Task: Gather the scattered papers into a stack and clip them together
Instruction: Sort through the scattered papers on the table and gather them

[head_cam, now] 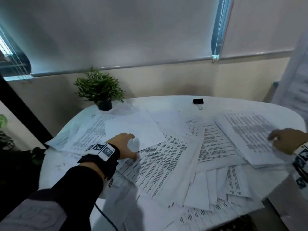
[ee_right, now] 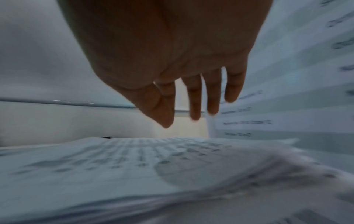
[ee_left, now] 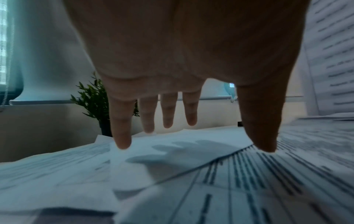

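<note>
Printed papers (head_cam: 160, 164) lie scattered and overlapping across the white table (head_cam: 166, 101). A thicker stack (head_cam: 246, 135) sits at the right. My left hand (head_cam: 126, 145) hovers open over a blank sheet (head_cam: 133, 129) left of centre, its fingers (ee_left: 191, 119) spread just above the blank sheet (ee_left: 172, 151). My right hand (head_cam: 276, 139) is open over the stack's right edge, with relaxed fingers (ee_right: 193, 112) low over the stack (ee_right: 134, 159). Whether they touch it I cannot tell. A black binder clip (head_cam: 198, 101) lies alone at the back of the table.
A potted plant (head_cam: 100, 90) stands at the table's back left corner. A printed sheet (head_cam: 296, 72) stands upright at the far right. Papers overhang the near edge (head_cam: 208, 219). A dark cable (head_cam: 103, 212) runs down at the front left.
</note>
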Action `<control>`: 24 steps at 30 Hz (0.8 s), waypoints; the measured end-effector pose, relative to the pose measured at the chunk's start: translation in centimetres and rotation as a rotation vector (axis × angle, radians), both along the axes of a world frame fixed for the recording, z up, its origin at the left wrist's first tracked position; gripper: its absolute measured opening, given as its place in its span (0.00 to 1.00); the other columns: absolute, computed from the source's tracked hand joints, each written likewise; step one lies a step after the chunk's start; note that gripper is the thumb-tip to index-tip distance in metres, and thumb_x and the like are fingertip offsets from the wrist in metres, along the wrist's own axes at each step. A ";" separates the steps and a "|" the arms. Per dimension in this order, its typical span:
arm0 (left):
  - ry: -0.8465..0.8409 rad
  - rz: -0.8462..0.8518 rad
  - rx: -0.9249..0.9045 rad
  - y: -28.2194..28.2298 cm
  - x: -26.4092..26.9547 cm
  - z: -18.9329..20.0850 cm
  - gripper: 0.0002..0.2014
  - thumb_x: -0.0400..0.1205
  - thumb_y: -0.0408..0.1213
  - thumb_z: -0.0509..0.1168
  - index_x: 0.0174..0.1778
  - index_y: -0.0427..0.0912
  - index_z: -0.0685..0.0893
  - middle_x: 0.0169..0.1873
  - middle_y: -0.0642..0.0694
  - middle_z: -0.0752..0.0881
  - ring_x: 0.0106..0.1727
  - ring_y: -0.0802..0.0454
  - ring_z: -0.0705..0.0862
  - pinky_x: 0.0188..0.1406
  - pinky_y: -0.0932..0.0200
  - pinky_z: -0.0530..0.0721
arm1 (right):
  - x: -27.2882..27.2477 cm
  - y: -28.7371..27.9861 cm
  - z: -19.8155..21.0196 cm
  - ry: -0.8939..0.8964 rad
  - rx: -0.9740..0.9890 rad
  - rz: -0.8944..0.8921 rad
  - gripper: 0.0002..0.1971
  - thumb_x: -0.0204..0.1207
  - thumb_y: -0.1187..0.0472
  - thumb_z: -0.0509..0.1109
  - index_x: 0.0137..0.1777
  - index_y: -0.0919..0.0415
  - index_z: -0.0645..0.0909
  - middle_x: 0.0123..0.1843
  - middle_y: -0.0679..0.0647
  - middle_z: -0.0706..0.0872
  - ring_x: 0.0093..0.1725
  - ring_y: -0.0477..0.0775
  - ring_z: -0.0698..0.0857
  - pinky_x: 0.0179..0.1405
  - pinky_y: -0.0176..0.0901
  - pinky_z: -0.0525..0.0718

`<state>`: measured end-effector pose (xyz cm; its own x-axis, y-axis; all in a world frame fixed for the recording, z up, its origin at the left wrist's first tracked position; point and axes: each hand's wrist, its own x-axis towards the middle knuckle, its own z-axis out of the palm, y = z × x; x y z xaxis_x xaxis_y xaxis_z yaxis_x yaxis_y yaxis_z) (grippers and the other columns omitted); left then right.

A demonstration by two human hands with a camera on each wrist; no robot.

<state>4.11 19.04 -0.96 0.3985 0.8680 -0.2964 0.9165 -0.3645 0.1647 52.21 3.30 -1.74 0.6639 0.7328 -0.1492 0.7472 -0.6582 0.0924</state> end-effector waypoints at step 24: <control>-0.616 -0.245 0.713 -6.0 0.9 16.4 0.08 0.68 0.40 0.54 0.33 0.41 0.77 0.25 0.48 0.79 0.30 0.47 0.78 0.28 0.58 0.73 | -23.7 -1.3 9.2 1.225 0.622 0.849 0.34 0.60 0.30 0.74 0.68 0.33 0.73 0.69 0.26 0.76 0.68 0.30 0.75 0.67 0.31 0.77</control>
<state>5.02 13.06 15.40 0.5008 0.6354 0.5877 0.6295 -0.7334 0.2565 28.48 1.95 7.44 -0.2324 0.9543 0.1881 0.3173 0.2572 -0.9128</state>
